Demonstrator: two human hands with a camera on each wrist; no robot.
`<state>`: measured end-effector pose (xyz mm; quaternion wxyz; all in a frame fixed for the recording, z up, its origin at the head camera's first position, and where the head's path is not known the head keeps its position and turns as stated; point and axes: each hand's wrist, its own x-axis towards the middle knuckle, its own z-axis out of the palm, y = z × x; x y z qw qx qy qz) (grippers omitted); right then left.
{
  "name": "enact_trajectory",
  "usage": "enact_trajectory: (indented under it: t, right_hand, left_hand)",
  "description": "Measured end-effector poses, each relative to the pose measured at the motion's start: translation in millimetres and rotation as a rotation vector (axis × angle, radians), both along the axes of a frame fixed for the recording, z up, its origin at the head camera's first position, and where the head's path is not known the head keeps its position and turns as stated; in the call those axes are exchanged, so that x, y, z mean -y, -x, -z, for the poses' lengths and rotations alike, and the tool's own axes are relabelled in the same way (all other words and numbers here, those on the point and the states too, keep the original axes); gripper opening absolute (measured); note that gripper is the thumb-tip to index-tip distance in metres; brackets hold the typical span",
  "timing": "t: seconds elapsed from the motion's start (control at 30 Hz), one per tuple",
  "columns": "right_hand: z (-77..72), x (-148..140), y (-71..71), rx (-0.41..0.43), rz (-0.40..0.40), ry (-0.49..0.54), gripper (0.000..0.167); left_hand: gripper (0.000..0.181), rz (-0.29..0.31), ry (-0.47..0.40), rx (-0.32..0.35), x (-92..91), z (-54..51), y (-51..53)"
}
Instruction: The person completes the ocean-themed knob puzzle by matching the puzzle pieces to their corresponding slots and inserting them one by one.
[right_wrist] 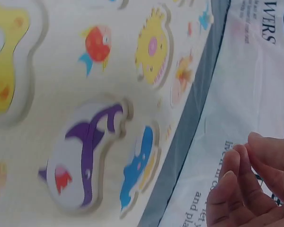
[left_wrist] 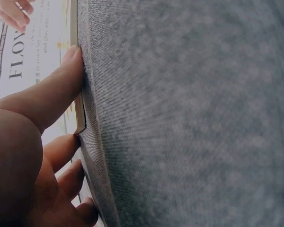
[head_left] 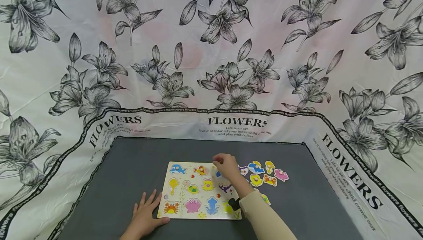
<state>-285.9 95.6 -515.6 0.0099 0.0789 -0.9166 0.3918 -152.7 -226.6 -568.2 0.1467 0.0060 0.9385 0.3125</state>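
Observation:
A pale wooden puzzle board with sea-animal shapes lies on the dark grey table. My left hand rests at its lower left corner with spread fingers; in the left wrist view the thumb touches the board's edge. Over the board's upper right part, my right hand hovers with loosely bent fingers. In the right wrist view, the right hand shows thumb and fingertips close together and nothing visible between them. Near it on the board are a purple-and-white orca and a blue shape.
Several loose animal pieces lie right of the board, among them a pink one, a red crab and a yellow one. The right forearm partly covers the board's right side. A flower-printed cloth stands behind the table.

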Motion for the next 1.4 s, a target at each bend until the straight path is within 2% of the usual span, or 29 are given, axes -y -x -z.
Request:
enact_trajectory:
  t: [0.23,0.57,0.77,1.0,1.2,1.4]
  right_hand:
    - [-5.3,-19.0,-5.4,0.007,0.047,0.004,0.019]
    - [-3.9,-36.9,-4.7,-0.002,0.096,0.037,0.021]
    - [-4.7,-55.0,-5.7,-0.023,0.157,0.041,0.022]
    - [3.4,-85.2,-5.3,-0.024,0.247,0.078,0.027]
    - [10.4,-108.6,-3.6,0.036,0.33,0.171,0.03]
    - [21.9,-128.0,-2.6,0.056,0.424,0.255,0.029]
  left_hand:
    - [0.114,0.0,-0.009,0.045,-0.4,1.8,2.5]
    - [0.115,0.0,-0.001,0.067,2.1,3.4,3.4]
    - [0.115,0.001,-0.003,0.075,1.3,2.3,4.8]
    - [0.116,0.005,0.0,0.071,0.4,2.2,5.1]
    - [0.116,-0.004,-0.011,0.073,0.8,2.4,6.6]
    - [0.116,0.008,-0.008,0.065,2.0,3.0,4.7]
